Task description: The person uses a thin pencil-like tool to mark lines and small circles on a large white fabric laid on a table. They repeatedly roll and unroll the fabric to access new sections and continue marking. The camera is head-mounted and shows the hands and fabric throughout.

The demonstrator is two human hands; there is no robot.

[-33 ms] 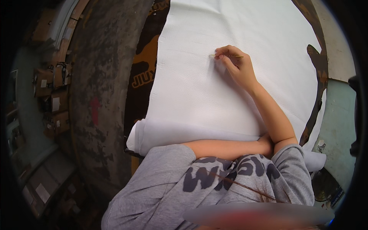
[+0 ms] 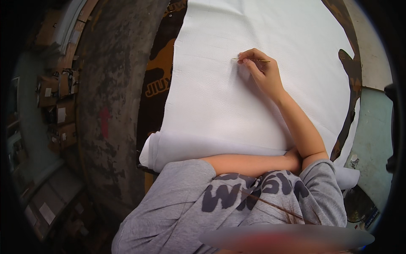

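Head view: right hand [image 2: 261, 72] rests on big white sheet [image 2: 211, 93], fingers pinched narrow on a thin stick-like tool [image 2: 253, 60]; tool tip touches the sheet, its kind too small to tell. Left forearm [image 2: 249, 163] lies across sheet's near edge; left hand hidden under right elbow, fingers can't tell. Sheet covers a brown patterned surface [image 2: 158, 72], far end cut off. Grey sweatshirt [image 2: 190, 207] at bottom.

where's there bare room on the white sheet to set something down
Free: the wide stretch of white sheet left of the right hand, and the far part above it. Crowded: the near edge, where the left forearm lies across, and the strip under the right forearm.
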